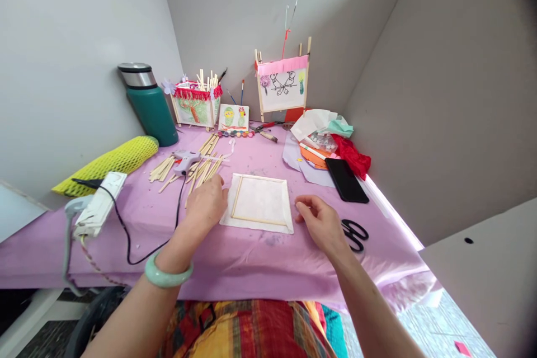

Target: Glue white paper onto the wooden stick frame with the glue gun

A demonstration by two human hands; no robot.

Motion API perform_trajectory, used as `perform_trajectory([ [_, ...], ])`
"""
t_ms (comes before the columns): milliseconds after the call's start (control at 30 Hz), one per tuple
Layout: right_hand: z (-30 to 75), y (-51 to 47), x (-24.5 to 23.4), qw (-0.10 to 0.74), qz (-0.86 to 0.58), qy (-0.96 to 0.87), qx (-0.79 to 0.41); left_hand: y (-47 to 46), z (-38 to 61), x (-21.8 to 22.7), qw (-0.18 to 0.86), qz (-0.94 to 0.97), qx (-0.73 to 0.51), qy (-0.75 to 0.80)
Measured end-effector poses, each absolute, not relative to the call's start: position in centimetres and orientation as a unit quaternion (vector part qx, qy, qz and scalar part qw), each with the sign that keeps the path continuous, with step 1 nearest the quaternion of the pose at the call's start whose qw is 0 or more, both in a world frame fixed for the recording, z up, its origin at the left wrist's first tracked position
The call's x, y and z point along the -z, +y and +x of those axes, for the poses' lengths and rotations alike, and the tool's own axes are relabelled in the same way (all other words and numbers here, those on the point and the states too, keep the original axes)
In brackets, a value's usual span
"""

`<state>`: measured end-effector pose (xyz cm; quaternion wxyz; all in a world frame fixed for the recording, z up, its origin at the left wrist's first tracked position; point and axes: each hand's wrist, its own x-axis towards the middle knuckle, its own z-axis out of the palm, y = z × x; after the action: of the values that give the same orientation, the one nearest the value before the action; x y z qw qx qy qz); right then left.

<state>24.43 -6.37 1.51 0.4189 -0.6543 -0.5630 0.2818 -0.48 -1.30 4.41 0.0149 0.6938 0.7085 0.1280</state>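
Note:
A white sheet (pixel 263 199) lies flat on the table in front of me, with thin wooden sticks (pixel 259 220) set along its edges as a four-sided frame. My left hand (pixel 208 201) rests at the sheet's left edge, fingers loosely bent and partly hidden behind the knuckles; nothing shows in it. Just off the right edge is my right hand (pixel 319 222), its fingers curled with the thumb a little apart, and no object in them. Black-handled scissors (pixel 356 234) lie beside my right wrist. Left of the sheet, a lilac glue gun (pixel 185 162) lies among loose wooden sticks (pixel 205 170).
A green bottle (pixel 153 112), yellow foam netting (pixel 107 165) and a white power strip (pixel 100 204) with cables occupy the left. Decorated paper lanterns (pixel 282 85) and a small painting (pixel 234 117) stand behind. A black phone (pixel 346 180) and red crepe paper (pixel 351 155) lie right.

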Motion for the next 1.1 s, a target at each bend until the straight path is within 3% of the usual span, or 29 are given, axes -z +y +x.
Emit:
perform_trajectory([
  [133,24.9,-9.1,-1.0,0.379,-0.576,-0.704,-0.172,-4.1,0.2,-3.9,-0.007,0.762,-0.251,0.597],
  [300,24.4,-10.5,-0.4,0.314,-0.548,-0.774,-0.054,-6.6,2.8,-2.6,0.051,0.846,-0.284,0.449],
  [567,23.8,-10.2,0.3,0.303,-0.553,-0.776,0.011,-6.8,4.0,-0.9,0.001,0.862,-0.252,0.440],
  [767,24.0,-10.1,0.8,0.332,-0.537,-0.775,0.019,-6.8,3.5,-1.3,0.040,0.849,-0.296,0.436],
  [933,24.1,-10.0,0.5,0.337,-0.549,-0.765,-0.022,-3.5,-0.4,-4.2,-0.042,0.775,-0.301,0.554],
  [1100,24.1,-10.0,0.7,0.347,-0.551,-0.758,-0.033,2.5,-5.6,-7.2,-0.077,0.649,-0.128,0.746],
])
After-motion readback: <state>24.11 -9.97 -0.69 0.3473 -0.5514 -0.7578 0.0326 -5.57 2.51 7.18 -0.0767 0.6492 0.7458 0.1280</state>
